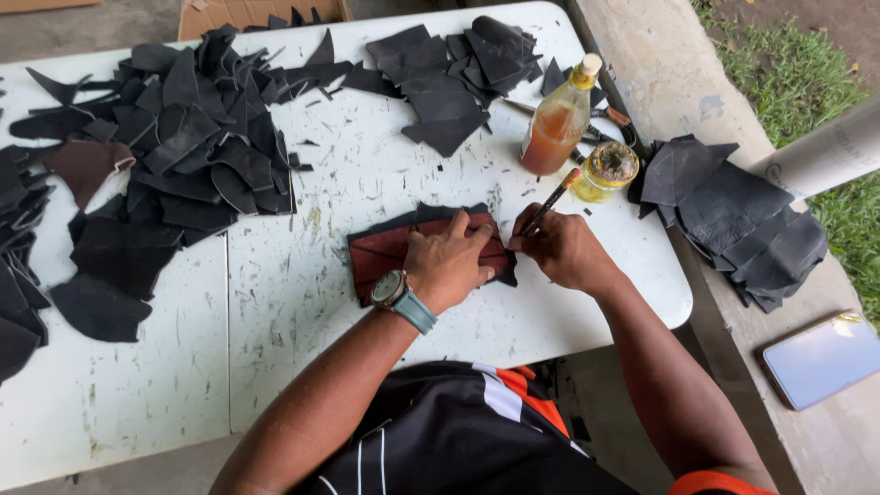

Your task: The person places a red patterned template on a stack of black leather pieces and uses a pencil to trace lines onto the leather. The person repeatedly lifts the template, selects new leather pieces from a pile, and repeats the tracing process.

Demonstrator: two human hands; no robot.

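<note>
My left hand [451,261], with a teal-strapped watch on its wrist, presses flat on a reddish-brown leather piece [378,257] that lies on the white table [293,293]. Black leather edges show around that piece. My right hand [561,247] grips a thin brush [553,201], its tip down at the right end of the leather piece. Just beyond the brush stand a plastic bottle of amber liquid [555,124] and a small open jar of yellowish glue [607,170].
Heaps of black leather cut-outs [183,156] cover the table's left and back. Another pile [742,220] lies on the concrete ledge at right, with a phone [820,357] nearer me. A cardboard box [247,11] stands behind the table. Grass is far right.
</note>
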